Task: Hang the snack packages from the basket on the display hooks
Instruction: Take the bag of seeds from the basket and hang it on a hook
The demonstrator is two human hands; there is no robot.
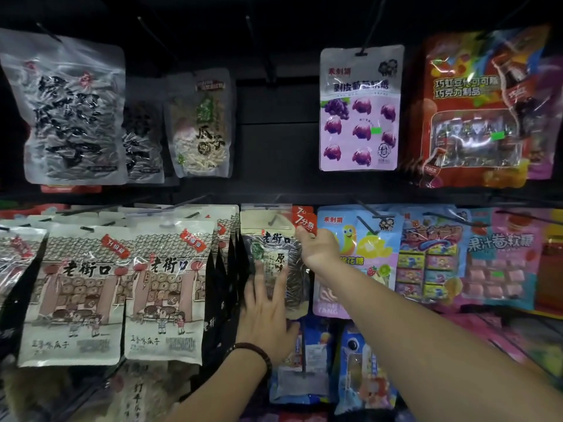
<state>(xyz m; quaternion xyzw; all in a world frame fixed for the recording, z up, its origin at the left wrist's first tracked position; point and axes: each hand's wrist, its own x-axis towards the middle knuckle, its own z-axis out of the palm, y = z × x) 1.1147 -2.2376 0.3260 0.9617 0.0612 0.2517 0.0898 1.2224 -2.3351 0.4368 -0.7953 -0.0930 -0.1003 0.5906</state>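
A sunflower seed package (pixel 275 239) with a beige top, a clear dark window and a red corner tag hangs in the middle row, with a black hook (pixel 272 220) passing through its top hole. My left hand (pixel 264 312), wearing a bead bracelet, presses flat on the package's lower front with straight, spread fingers. My right hand (pixel 316 249) grips the package's upper right edge, its thumb on the red tag and its fingers behind. The basket is out of view.
Beige seed bags (pixel 164 287) fill the hooks to the left, and a blue candy bag (pixel 362 239) hangs just to the right. Above hang a purple grape candy bag (pixel 359 108) and a red chocolate bag (pixel 475 117). A bare hook (pixel 259 44) sticks out in the upper row.
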